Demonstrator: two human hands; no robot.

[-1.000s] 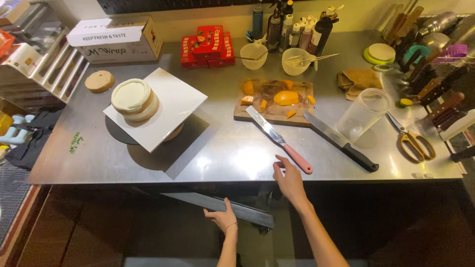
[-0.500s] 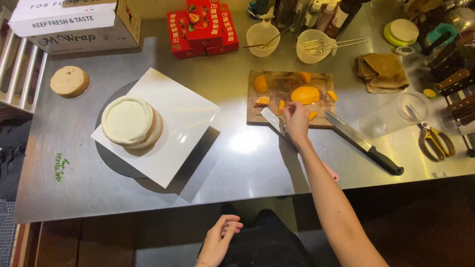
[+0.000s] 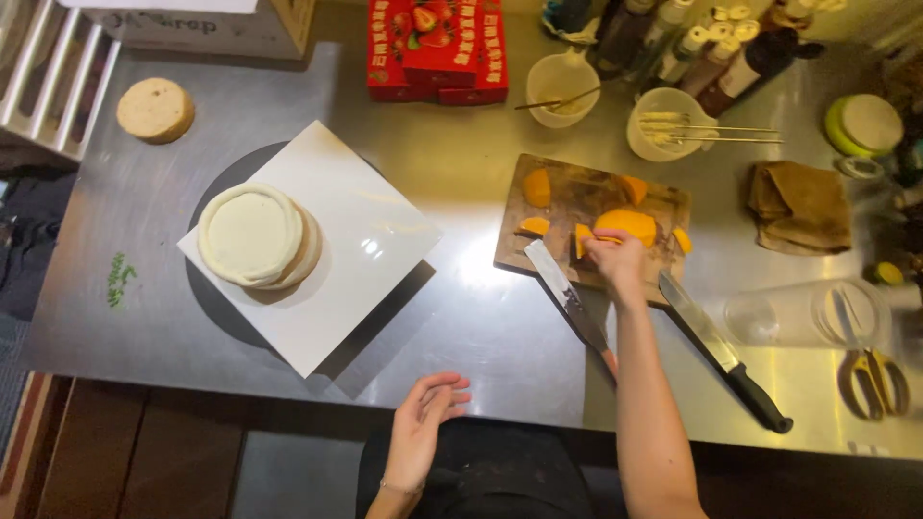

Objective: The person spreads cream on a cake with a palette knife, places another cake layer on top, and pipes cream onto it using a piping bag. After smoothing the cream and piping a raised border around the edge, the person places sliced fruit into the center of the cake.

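Note:
My right hand (image 3: pixel 615 261) reaches over the wooden cutting board (image 3: pixel 577 197) and closes its fingers on an orange fruit piece (image 3: pixel 627 224). More orange pieces (image 3: pixel 537 187) lie around the board. A palette knife with a red handle (image 3: pixel 569 300) rests just left of my wrist, its blade tip on the board. My left hand (image 3: pixel 423 423) hangs below the counter's front edge, fingers loosely apart, holding nothing. A cream-topped round cake (image 3: pixel 256 236) sits on a white square board (image 3: pixel 356 240) on a dark turntable at the left.
A long black-handled knife (image 3: pixel 723 352) lies right of the board. A clear cup (image 3: pixel 803 313) and scissors (image 3: pixel 870 382) are at the far right. Bowls (image 3: pixel 562 88), bottles, a red box (image 3: pixel 437 48), a brown cloth (image 3: pixel 798 207) and a plain sponge round (image 3: pixel 156 110) line the back.
My right hand stayed on the fruit at the cutting board and now grips a piece. The view moved closer over the counter. My left hand rose slightly near the counter edge.

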